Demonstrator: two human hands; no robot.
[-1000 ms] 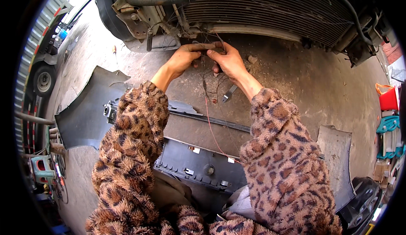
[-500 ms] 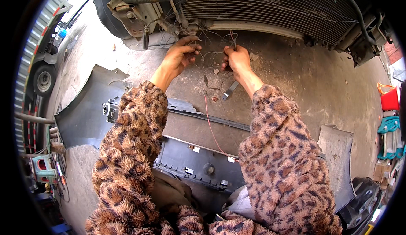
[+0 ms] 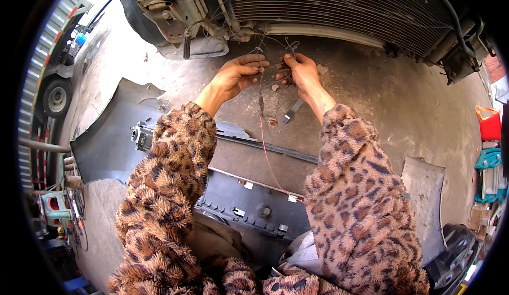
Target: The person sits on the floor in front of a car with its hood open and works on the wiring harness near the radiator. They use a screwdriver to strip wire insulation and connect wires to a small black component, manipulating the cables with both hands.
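Observation:
My left hand is closed in a pinch on a thin wire below the front of a vehicle. Just to its right, my right hand pinches a thin wire between thumb and forefinger. Loose thin wires tangle above both hands, by the lower edge of the radiator. Between the hands a dark wire hangs down to a wrapped section. A red wire continues from it to a white connector. The exact spot where the fingers grip is too small to make out.
A flat grey metal tool lies on the concrete floor below my right hand. Nearer are a long dark trim strip and a dark plastic panel. A grey body panel lies left; a red container stands far right.
My left hand has moved right and slightly nearer, closer to my right hand. My right hand has shifted only slightly. The view has moved a little.

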